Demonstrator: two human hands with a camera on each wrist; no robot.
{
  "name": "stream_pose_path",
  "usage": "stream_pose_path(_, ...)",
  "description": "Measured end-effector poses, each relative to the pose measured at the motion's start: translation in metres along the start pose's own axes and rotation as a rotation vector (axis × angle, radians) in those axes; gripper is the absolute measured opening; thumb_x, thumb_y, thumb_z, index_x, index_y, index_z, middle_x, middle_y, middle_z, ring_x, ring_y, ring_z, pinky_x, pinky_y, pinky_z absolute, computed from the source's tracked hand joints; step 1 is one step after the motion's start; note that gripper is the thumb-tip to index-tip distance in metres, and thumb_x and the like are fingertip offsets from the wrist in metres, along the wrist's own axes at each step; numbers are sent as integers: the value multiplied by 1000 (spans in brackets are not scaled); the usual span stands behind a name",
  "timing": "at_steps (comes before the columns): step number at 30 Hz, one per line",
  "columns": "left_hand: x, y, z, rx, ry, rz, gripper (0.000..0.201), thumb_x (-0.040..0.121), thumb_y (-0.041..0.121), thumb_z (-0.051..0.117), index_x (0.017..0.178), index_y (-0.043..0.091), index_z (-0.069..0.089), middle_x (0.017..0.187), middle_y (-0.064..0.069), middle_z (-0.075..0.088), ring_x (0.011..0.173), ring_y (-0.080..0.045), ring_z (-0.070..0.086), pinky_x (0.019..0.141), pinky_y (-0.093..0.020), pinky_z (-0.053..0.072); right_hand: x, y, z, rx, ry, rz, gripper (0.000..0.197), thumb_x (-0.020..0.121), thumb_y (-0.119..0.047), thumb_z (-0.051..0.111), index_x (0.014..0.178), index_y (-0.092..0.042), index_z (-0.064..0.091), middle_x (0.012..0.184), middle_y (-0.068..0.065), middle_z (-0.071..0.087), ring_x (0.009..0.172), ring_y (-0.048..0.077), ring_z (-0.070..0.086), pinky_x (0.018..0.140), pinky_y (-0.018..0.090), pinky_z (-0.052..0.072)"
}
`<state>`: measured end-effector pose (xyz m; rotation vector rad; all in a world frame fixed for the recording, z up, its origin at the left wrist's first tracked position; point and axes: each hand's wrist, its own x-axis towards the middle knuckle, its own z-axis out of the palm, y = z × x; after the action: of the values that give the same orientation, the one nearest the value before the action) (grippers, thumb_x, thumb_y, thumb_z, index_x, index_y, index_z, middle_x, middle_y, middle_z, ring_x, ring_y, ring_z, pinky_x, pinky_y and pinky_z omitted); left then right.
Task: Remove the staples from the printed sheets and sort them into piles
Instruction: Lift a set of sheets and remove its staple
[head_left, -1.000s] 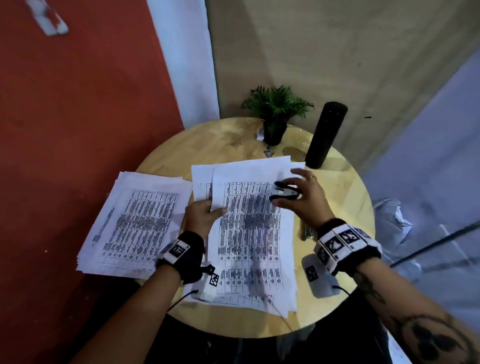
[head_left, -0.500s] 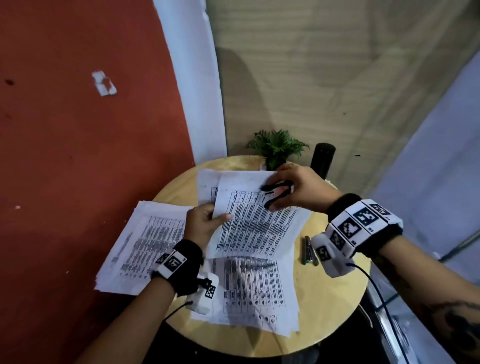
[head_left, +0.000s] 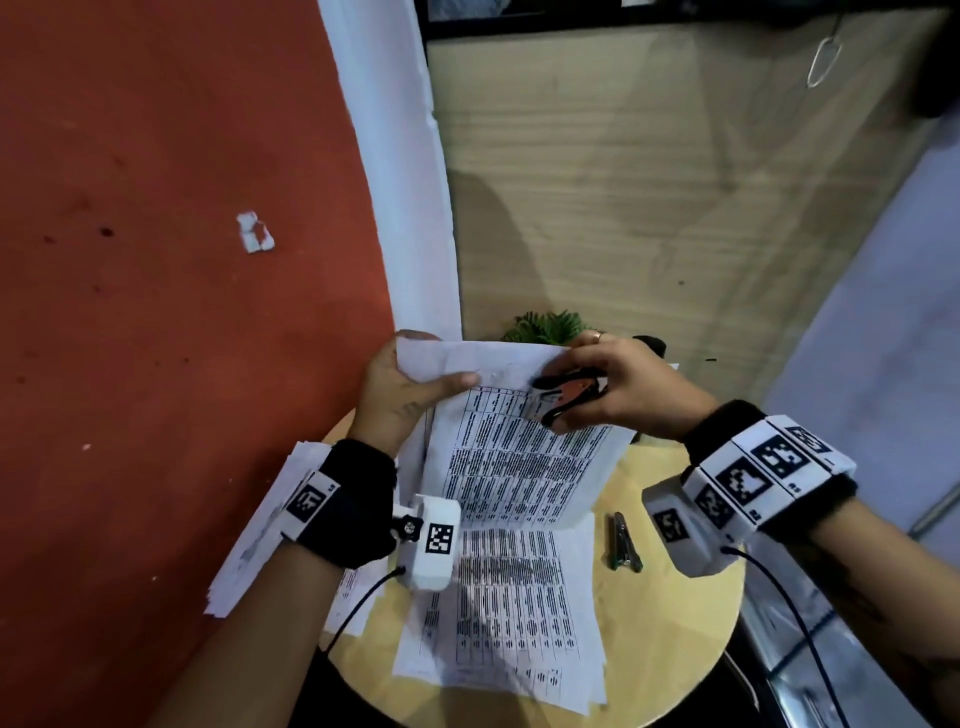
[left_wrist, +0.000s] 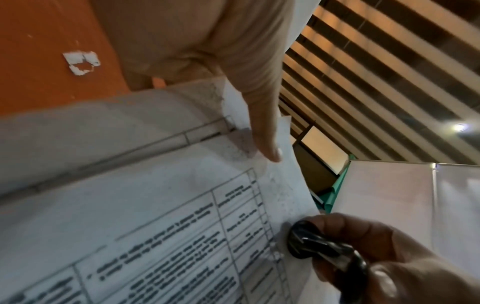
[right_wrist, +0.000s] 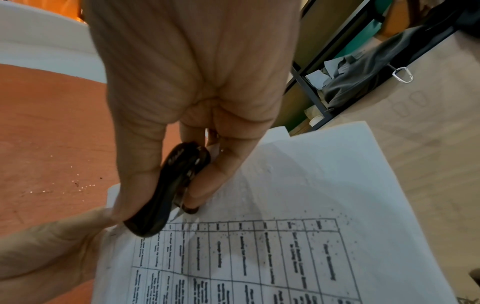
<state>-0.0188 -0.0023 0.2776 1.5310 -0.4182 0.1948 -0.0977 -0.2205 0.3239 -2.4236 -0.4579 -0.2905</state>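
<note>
left hand (head_left: 400, 395) pinching lifted sheets (head_left: 519, 457) | right hand (head_left: 623, 389) gripping staple remover (head_left: 566, 395) at top edge | only head view catches table (head_left: 675, 649), side pile (head_left: 260, 530)

Print unreadable, staple not made out

The table print on the held sheets (head_left: 519, 457) is too blurred to read. The right hand (head_left: 623, 395) covers most of the staple remover (head_left: 566, 395), and the plant (head_left: 545, 327) and dark bottle (head_left: 652, 344) are mostly hidden behind them.
</note>
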Motion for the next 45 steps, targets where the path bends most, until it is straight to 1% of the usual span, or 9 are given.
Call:
stream_pose_path(6,-4,20,5,-43,-45,-44,27,63,0,83,85,0,66,87,-16,70,78,-22,66,78,-34,56,-4,-9,-12,8,20,-2,44,58,-16,87,99,-17,72,89,-11,55,88,9,57,81,23,48)
stream_pose_path(11,-8,26,8,-72,-78,-47,64,57,32,83,94,-16,62,98,-31,67,85,-32,66,85,-53,52,-6,-12,-17,-4,23,-16,43,59,-17,87,98,-15,72,90,-10,55,90,15,57,84,34,49)
stream_pose_path(13,-8,29,10,-45,-83,-36,65,58,39,81,94,-12,63,98,-29,68,86,-33,66,85,-52,52,-6,-11,-16,-2,42,-10,43,58,-18,88,97,-17,72,90,-10,54,91,16,56,86,36,49)
stream_pose_path(17,-10,32,13,58,-85,23,10,79,15,74,85,12,66,85,-7,69,80,-18,64,83,-42,52,-5,-9,-13,15,81,2,46,55,-28,88,97,-19,72,94,-7,56,95,17,58,89,42,47)
stream_pose_path(29,-10,30,9,110,-39,32,12,76,13,76,87,13,70,86,-2,72,82,-22,69,84,-39,55,-4,-8,-13,81,101,14,44,55,-27,88,95,-22,71,92,-4,57,91,16,58,89,44,47)
stream_pose_path(32,-12,31,10,92,-51,44,13,77,11,76,89,10,70,85,1,72,77,-17,68,80,-35,54,-5,-8,-13,61,123,8,44,57,-22,88,97,-17,71,94,-1,57,90,14,57,90,36,48)
stream_pose_path(37,-11,39,12,79,-36,69,12,74,10,77,80,16,69,79,6,70,69,-4,66,74,-26,54,-9,-20,-4,83,484,-145,41,60,-18,83,95,-11,62,111,1,50,87,-9,52,79,9,43)
stream_pose_path(41,-13,46,14,92,-40,89,18,75,5,76,72,20,67,68,17,66,57,6,60,62,-14,49,-8,-39,8,-126,517,-297,35,66,-14,71,99,-9,60,101,6,63,89,17,60,73,39,51)
stream_pose_path(45,-14,53,13,68,-52,54,13,72,9,79,74,18,70,68,10,69,64,-6,63,68,-24,52,-3,-51,15,-430,481,-403,38,68,-24,60,105,-13,64,107,3,66,89,28,61,60,36,54)
